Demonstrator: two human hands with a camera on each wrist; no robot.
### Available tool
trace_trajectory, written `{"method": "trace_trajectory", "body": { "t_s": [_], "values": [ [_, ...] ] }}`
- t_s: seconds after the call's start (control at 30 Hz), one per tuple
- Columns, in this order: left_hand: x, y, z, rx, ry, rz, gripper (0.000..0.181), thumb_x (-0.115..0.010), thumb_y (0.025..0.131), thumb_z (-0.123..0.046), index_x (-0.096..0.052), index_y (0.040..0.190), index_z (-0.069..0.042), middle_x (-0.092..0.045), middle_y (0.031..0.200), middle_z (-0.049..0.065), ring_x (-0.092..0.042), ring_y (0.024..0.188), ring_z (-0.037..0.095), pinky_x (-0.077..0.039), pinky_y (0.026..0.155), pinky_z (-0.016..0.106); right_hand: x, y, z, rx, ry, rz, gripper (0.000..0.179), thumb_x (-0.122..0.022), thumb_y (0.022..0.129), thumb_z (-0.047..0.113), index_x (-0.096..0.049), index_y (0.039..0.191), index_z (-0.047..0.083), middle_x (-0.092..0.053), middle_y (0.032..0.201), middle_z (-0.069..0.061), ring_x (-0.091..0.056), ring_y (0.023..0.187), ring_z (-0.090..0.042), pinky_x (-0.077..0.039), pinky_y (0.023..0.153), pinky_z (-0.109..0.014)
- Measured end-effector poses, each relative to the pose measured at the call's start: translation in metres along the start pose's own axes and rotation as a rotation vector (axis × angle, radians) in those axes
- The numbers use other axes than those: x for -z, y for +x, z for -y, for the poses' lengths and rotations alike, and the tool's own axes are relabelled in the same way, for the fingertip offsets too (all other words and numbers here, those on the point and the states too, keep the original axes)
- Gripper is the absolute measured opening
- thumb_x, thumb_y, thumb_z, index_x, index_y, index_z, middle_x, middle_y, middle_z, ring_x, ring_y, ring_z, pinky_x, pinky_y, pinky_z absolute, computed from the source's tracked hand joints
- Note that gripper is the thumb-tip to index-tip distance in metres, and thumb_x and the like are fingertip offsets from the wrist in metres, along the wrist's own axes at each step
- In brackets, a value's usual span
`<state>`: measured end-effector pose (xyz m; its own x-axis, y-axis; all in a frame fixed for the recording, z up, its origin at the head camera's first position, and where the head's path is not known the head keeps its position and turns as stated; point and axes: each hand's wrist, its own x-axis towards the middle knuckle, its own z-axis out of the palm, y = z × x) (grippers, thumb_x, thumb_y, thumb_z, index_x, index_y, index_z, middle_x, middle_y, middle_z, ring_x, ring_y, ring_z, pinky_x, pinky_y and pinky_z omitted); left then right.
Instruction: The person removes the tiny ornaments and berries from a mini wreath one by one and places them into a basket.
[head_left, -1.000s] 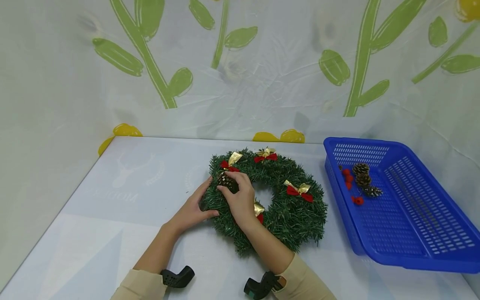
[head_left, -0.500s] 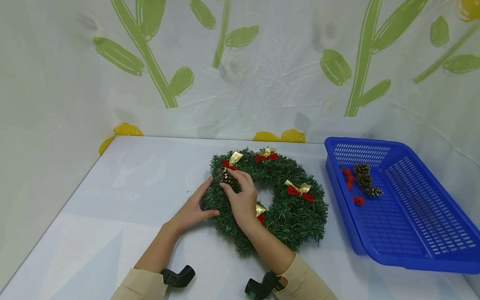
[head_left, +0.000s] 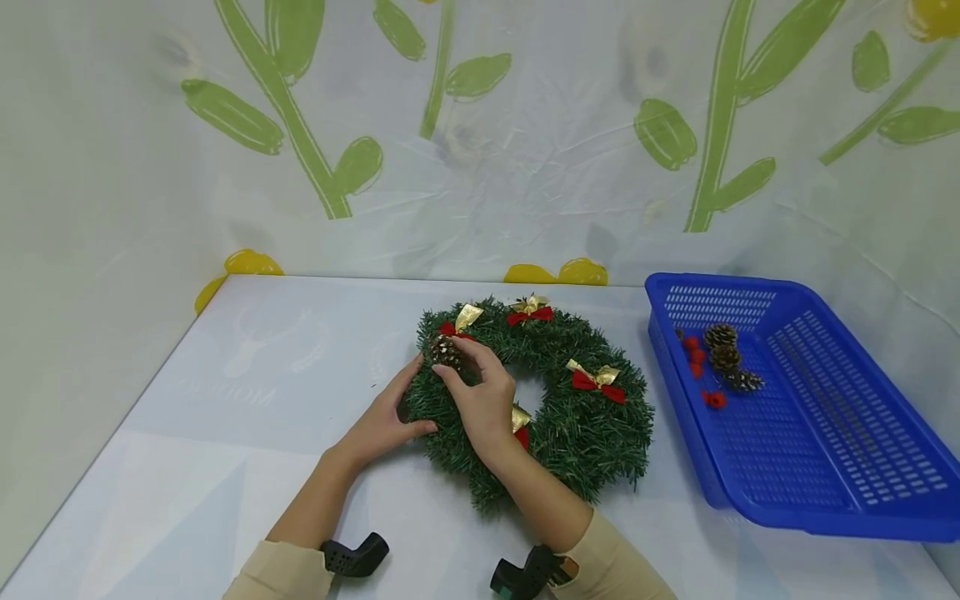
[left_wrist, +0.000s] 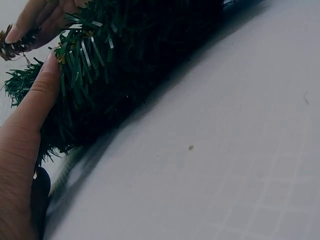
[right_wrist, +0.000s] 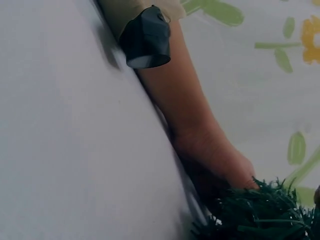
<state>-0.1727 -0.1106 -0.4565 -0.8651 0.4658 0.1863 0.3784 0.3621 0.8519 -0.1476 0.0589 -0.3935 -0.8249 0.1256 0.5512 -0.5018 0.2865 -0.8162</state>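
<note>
A green tinsel wreath [head_left: 592, 437] lies on the white table, with several red-and-gold bows on it. My left hand [head_left: 386, 421] grips its left edge, the thumb on the near side and the fingers reaching around the outer side, partly hidden. Between thumb and fingertips, my right hand [head_left: 483, 400] pinches a brown pine cone [head_left: 446, 353] over the wreath's left part, just below the upper-left bow [head_left: 467, 318]. In the left wrist view a thin wire hangs under the pine cone [left_wrist: 16, 49]. The right wrist view shows the wreath [right_wrist: 260, 212] and left hand [right_wrist: 225, 160].
At the right stands a blue plastic basket [head_left: 795, 492] with several pine cones [head_left: 725, 358] and red pieces [head_left: 695, 354] along its left side. A white sheet with painted green leaves [head_left: 667, 135] hangs behind the table.
The pine cone has shifted slightly up and left in my right hand's fingertips, and more of it shows. My left hand has stayed on the wreath's edge.
</note>
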Motion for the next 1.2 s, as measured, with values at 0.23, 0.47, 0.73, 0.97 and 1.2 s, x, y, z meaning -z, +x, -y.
{"method": "trace_trajectory", "body": {
  "t_s": [0.23, 0.47, 0.73, 0.97, 1.2],
  "values": [
    [0.001, -0.001, -0.001, 0.003, -0.003, -0.006, 0.099, -0.074, 0.079, -0.041, -0.014, 0.154, -0.018, -0.014, 0.158, 0.013, -0.014, 0.143, 0.039, -0.022, 0.109, 0.062, 0.011, 0.007, 0.015, 0.100, -0.077, 0.069, 0.037, -0.077, 0.078, 0.008, -0.067, 0.113, 0.001, -0.067, 0.112, -0.013, -0.067, 0.096, -0.022, -0.056, 0.079, -0.026],
    [0.002, 0.001, 0.000, -0.004, -0.016, -0.001, 0.097, -0.075, 0.080, -0.036, -0.014, 0.154, -0.018, -0.013, 0.158, 0.012, -0.013, 0.143, 0.038, -0.021, 0.110, 0.062, 0.022, 0.012, 0.026, 0.073, -0.076, 0.144, 0.037, -0.078, 0.077, 0.009, -0.069, 0.112, 0.002, -0.068, 0.110, -0.012, -0.068, 0.094, -0.021, -0.056, 0.077, -0.025],
    [0.001, 0.001, 0.003, -0.002, -0.019, 0.012, 0.096, -0.075, 0.081, -0.030, -0.013, 0.154, -0.018, -0.012, 0.158, 0.012, -0.011, 0.144, 0.037, -0.019, 0.111, 0.060, 0.036, 0.019, 0.033, -0.106, -0.006, 0.207, 0.036, -0.078, 0.076, 0.009, -0.070, 0.111, 0.006, -0.070, 0.106, -0.010, -0.070, 0.090, -0.021, -0.056, 0.076, -0.023],
    [0.002, 0.000, 0.002, -0.006, -0.016, 0.013, 0.097, -0.075, 0.081, -0.033, -0.013, 0.154, -0.017, -0.011, 0.159, 0.011, -0.011, 0.144, 0.037, -0.019, 0.111, 0.060, 0.045, 0.024, 0.037, -0.148, 0.006, 0.209, 0.035, -0.078, 0.076, 0.007, -0.071, 0.110, 0.006, -0.070, 0.106, -0.011, -0.070, 0.087, -0.022, -0.057, 0.074, -0.024],
    [0.000, 0.001, 0.003, -0.006, -0.010, 0.006, 0.097, -0.075, 0.081, -0.031, -0.013, 0.154, -0.016, -0.012, 0.158, 0.012, -0.011, 0.144, 0.037, -0.019, 0.111, 0.060, 0.048, 0.023, 0.040, -0.097, 0.019, 0.184, 0.033, -0.077, 0.077, 0.007, -0.071, 0.110, 0.005, -0.070, 0.105, -0.012, -0.070, 0.089, -0.022, -0.056, 0.076, -0.025]
  ]
}}
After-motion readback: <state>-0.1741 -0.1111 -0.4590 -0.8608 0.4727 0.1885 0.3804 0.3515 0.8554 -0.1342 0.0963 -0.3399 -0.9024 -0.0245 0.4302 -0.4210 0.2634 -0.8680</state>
